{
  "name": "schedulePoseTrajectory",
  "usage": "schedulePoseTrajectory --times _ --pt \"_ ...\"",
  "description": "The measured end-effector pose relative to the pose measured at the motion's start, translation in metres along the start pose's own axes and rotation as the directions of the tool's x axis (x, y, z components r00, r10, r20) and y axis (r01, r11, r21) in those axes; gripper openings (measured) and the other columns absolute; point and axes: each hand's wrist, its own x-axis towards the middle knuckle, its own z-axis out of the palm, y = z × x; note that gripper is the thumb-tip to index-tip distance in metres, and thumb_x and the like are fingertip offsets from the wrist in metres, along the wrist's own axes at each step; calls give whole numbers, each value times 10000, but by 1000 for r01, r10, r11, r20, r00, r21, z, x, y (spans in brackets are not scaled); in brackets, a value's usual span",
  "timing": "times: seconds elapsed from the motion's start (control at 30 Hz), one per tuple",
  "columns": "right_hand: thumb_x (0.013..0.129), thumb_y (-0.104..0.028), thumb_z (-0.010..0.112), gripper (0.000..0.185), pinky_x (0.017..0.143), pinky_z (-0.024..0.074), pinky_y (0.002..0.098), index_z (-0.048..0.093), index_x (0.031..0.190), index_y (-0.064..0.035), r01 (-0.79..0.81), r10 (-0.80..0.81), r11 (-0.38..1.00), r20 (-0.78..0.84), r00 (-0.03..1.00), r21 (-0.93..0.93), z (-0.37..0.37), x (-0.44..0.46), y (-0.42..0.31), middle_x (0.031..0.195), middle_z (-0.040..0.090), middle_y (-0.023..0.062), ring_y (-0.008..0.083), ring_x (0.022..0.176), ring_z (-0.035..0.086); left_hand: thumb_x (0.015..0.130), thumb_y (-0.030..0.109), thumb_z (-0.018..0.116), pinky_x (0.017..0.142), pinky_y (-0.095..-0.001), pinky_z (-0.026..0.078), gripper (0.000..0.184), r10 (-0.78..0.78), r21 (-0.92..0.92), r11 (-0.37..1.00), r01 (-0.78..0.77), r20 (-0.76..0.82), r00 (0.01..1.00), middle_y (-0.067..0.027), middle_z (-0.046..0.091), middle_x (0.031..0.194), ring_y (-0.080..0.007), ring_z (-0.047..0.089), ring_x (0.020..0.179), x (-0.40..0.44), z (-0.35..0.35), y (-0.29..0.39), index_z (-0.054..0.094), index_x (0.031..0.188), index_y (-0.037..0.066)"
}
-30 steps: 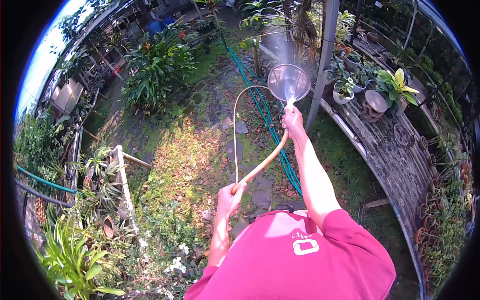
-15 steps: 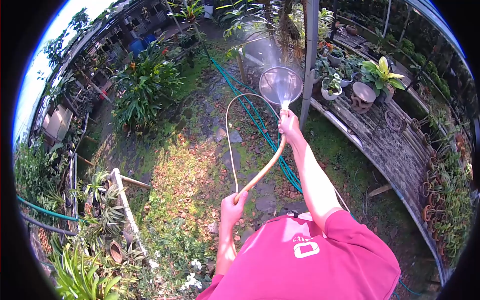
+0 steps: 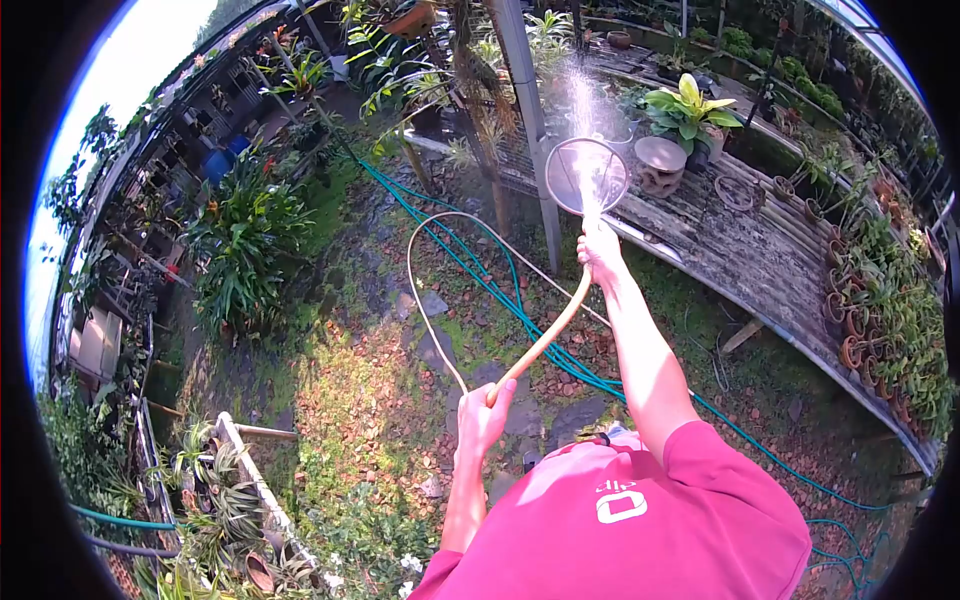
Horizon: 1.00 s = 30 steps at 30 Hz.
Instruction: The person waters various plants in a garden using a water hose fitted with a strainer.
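My right hand [image 3: 602, 255] is wrapped around the end of a tan garden hose [image 3: 548, 338], held out at arm's length. Just past my fingers sits a round, translucent disc with a dark rim [image 3: 568, 175]; I cannot tell if it is mesh or solid. Bright water [image 3: 582, 100] sprays at and beyond it, towards potted plants on a bench. Lower down, my left hand [image 3: 483, 418] grips the same hose near my body. From there a thinner-looking loop of hose [image 3: 412, 262] curves forward and back behind the held section.
Green hoses [image 3: 480, 285] run along the leafy ground. A long slatted bench [image 3: 770, 290] stands on the right, bearing a broad-leaved potted plant [image 3: 688, 108] and a stone-like stool [image 3: 660, 155]. A grey post [image 3: 535, 130] rises ahead. A pale rail [image 3: 255, 475] lies at lower left.
The view has turned right. The spray and disc have swung from left of the grey post to its right, over the bench. Both hands keep their hold on the hose.
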Motion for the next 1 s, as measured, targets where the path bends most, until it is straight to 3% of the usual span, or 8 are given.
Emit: schedulePoseTrajectory --times 0.17,0.3,0.37,0.5,0.63,0.67,0.77,1.0 --pt "984 -157 564 80 391 345 199 507 935 -131 -7 8 999 17 1000 -47 -40 16 -27 653 460 -35 54 475 425 952 369 646 481 -332 273 463 -142 -95 985 145 41 989 15 370 552 -88 331 550 -9 57 33 565 678 4" --pt "997 -165 532 88 389 328 197 494 930 -120 -64 73 987 62 995 -146 -82 34 -60 650 463 -31 50 477 430 962 397 627 482 -342 257 508 -102 -88 991 105 41 994 9 336 550 -94 313 547 -17 112 68 492 646 22" --pt "1008 -169 503 96 386 327 201 489 927 -120 17 -7 988 68 998 -154 -99 46 -71 673 475 -25 47 488 430 940 419 648 492 -360 309 525 -128 -73 989 129 17 992 -41 386 532 -138 354 533 -19 136 94 505 636 15" --pt "1023 -225 488 149 386 327 211 481 916 -121 -48 66 972 69 995 -229 -107 48 -111 657 462 -25 53 483 428 938 411 652 499 -357 319 503 -131 -138 982 129 -4 991 -47 396 548 -136 358 543 -15 174 99 528 657 14" --pt "1034 -276 474 202 383 324 220 472 903 -122 -78 80 978 7 997 -196 -114 43 -114 650 454 -21 59 473 420 936 386 658 520 -336 332 449 -173 -151 975 162 -62 983 -25 392 580 -118 364 577 -10 185 86 546 704 19" --pt "1036 -280 473 212 379 318 222 472 897 -120 -82 85 979 8 996 -186 -116 42 -113 644 447 -18 59 464 408 953 365 638 527 -289 299 410 -165 -144 977 156 -51 985 56 418 575 -69 364 563 -9 185 83 578 675 70" --pt "1034 -272 478 210 378 313 220 472 893 -116 -101 109 987 55 993 -127 -127 45 -109 642 447 -15 60 461 409 917 399 682 518 -329 323 467 -176 -149 974 170 -28 984 -6 393 578 -109 360 579 -6 189 82 529 677 29" --pt "1032 -268 497 174 380 304 212 485 942 -120 -125 134 980 47 990 -152 -135 40 -124 671 465 -14 52 463 409 922 422 678 502 -323 296 499 -161 -86 984 156 -51 986 30 371 570 -94 341 562 -9 197 97 501 641 50"
